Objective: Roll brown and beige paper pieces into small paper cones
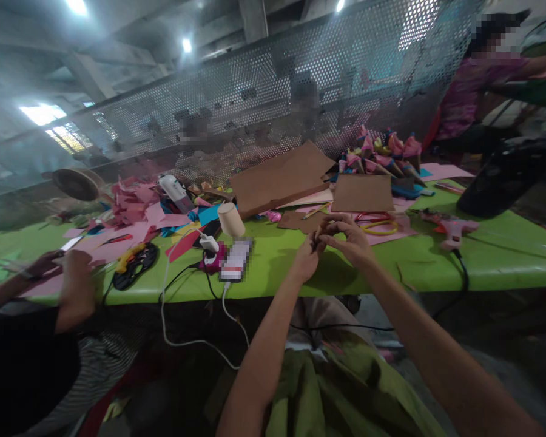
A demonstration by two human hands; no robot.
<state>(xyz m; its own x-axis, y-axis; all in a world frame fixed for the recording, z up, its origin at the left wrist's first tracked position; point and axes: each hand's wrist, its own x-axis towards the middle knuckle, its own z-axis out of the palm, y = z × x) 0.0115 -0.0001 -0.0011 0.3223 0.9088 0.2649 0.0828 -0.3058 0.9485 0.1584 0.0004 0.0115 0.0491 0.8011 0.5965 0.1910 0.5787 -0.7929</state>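
My left hand (307, 260) and my right hand (349, 238) meet just above the front part of the green table. Their fingertips are pinched together around something small and brownish, too small to name. Behind the fingers lie brown card pieces (295, 221) and a pencil (316, 211). Near my right hand, a red and a yellow loop, perhaps scissor handles (382, 228), rest on pink paper. Farther right is a pink glue gun (452, 230) with a black cable. To the left of my hands, a phone (235, 260) on a white cable lies by a tan cup-like piece (231, 220).
A magenta power socket (213, 260) holds a white plug. Large cardboard (282, 176) and pink-topped paper cones (382, 158) stand at the back. On the left, a co-worker's arms (75, 285) rest by pink paper and yellow-black scissors (136, 264). A dark container (505, 176) stands right.
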